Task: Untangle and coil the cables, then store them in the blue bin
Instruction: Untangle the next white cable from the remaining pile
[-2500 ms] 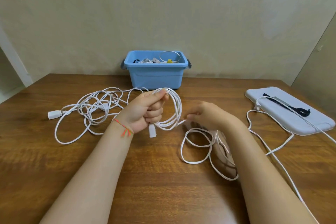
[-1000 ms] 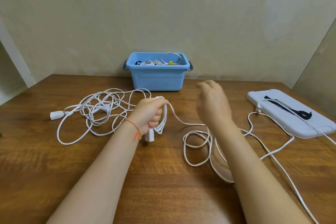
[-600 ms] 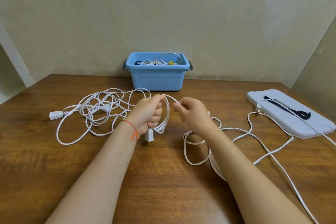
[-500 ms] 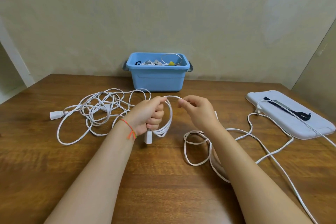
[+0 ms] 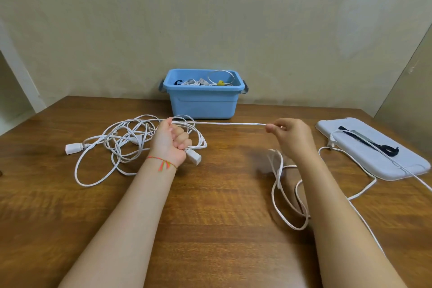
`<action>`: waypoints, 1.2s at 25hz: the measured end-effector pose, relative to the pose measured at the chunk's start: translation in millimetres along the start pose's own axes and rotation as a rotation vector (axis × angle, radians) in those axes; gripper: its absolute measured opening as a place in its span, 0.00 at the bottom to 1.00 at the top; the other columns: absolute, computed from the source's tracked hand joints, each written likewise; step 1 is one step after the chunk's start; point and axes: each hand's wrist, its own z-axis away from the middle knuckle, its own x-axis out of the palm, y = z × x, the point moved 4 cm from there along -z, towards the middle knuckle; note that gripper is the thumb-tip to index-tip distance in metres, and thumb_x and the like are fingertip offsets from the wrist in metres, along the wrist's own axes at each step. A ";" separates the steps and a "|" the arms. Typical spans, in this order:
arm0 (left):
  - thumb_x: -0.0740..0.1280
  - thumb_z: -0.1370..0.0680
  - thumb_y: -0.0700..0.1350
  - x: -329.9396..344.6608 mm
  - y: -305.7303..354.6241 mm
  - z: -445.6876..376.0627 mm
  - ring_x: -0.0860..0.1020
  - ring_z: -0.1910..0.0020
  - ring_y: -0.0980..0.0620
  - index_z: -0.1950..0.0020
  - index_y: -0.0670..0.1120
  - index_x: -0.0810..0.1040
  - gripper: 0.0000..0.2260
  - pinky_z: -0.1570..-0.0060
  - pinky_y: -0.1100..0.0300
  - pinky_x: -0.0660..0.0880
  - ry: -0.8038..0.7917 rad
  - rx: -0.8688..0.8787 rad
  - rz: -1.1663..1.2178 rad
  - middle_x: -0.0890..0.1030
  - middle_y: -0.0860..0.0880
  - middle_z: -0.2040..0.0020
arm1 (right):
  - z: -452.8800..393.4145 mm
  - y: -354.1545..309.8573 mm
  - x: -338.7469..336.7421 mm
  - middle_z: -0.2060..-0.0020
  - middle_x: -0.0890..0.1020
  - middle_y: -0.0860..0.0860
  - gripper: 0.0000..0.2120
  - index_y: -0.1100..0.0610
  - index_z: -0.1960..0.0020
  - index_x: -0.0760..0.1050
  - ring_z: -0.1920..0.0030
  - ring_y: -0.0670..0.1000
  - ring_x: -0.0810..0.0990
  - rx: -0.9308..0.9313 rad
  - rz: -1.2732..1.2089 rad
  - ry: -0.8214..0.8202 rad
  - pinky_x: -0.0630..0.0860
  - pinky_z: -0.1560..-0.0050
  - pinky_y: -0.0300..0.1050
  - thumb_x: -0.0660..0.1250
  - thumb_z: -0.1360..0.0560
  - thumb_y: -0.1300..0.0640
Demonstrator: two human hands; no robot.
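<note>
Both hands on white cable

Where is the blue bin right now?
In the head view, the blue bin sits at the far edge of the wooden table, near the middle, against the wall, beyond the taut white cable stretched between the hands.

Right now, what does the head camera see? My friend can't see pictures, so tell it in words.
Two hands stretch a white cable taut above a wooden table: the left hand grips a coil of it, the right hand pinches it. A tangled white cable lies to the left, a blue bin with cables stands behind, and a white lid lies right.
</note>
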 end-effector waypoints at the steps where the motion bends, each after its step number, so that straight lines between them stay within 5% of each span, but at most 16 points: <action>1: 0.59 0.16 0.51 0.3 -1.2 -0.1 0.56 0.80 0.55 0.70 0.48 0.63 0.22 0.82 0.63 0.55 0.008 0.011 0.005 0.59 0.53 0.75 | -2.0 6.2 -4.7 0.64 0.79 0.49 0.11 0.51 0.58 0.80 0.57 0.53 0.76 0.039 0.062 0.058 0.66 0.60 0.45 0.66 0.21 0.48; 6: 0.59 0.16 0.51 -1.4 2.8 1.0 0.57 0.80 0.55 0.70 0.49 0.64 0.22 0.81 0.63 0.55 -0.005 0.034 -0.082 0.60 0.53 0.75 | 2.6 1.3 -10.4 0.54 0.80 0.61 0.13 0.61 0.52 0.76 0.53 0.64 0.78 -0.002 0.456 0.249 0.63 0.59 0.49 0.59 0.17 0.52; 11: 0.57 0.16 0.54 10.4 -1.0 10.5 0.57 0.81 0.56 0.71 0.49 0.64 0.23 0.81 0.63 0.55 -0.134 0.063 -0.156 0.60 0.53 0.76 | 34.4 -56.0 24.0 0.49 0.76 0.55 0.06 0.58 0.46 0.76 0.51 0.59 0.78 -0.276 0.557 -0.086 0.68 0.56 0.47 0.63 0.21 0.60; 16: 0.54 0.17 0.50 19.7 2.2 12.8 0.59 0.81 0.55 0.69 0.48 0.63 0.20 0.80 0.65 0.58 -0.230 0.202 -0.351 0.61 0.51 0.76 | 53.9 -83.5 35.7 0.52 0.74 0.48 0.06 0.54 0.48 0.78 0.53 0.49 0.75 -0.424 0.334 -0.321 0.69 0.54 0.41 0.66 0.22 0.62; 21: 0.57 0.17 0.49 33.4 -20.3 25.9 0.68 0.77 0.50 0.68 0.46 0.64 0.20 0.73 0.61 0.67 -0.301 0.222 -0.741 0.68 0.47 0.74 | 62.2 -91.6 35.2 0.59 0.80 0.42 0.05 0.50 0.54 0.80 0.58 0.40 0.78 -0.413 -0.244 -0.554 0.71 0.56 0.32 0.69 0.23 0.59; 25: 0.56 0.17 0.49 38.8 -43.0 36.2 0.61 0.82 0.52 0.65 0.44 0.67 0.17 0.77 0.63 0.58 -0.483 0.020 -0.854 0.65 0.46 0.75 | 50.2 -82.2 26.5 0.64 0.81 0.43 0.05 0.50 0.55 0.80 0.63 0.39 0.77 -0.342 -0.473 -0.312 0.72 0.60 0.32 0.71 0.24 0.60; 30: 0.54 0.16 0.56 38.3 -52.6 41.4 0.56 0.82 0.56 0.65 0.47 0.68 0.21 0.79 0.63 0.55 -0.614 -0.231 -0.739 0.58 0.51 0.77 | 40.9 -67.6 26.3 0.75 0.73 0.42 0.11 0.51 0.63 0.76 0.72 0.42 0.68 -0.195 -0.378 -0.147 0.65 0.71 0.31 0.76 0.28 0.50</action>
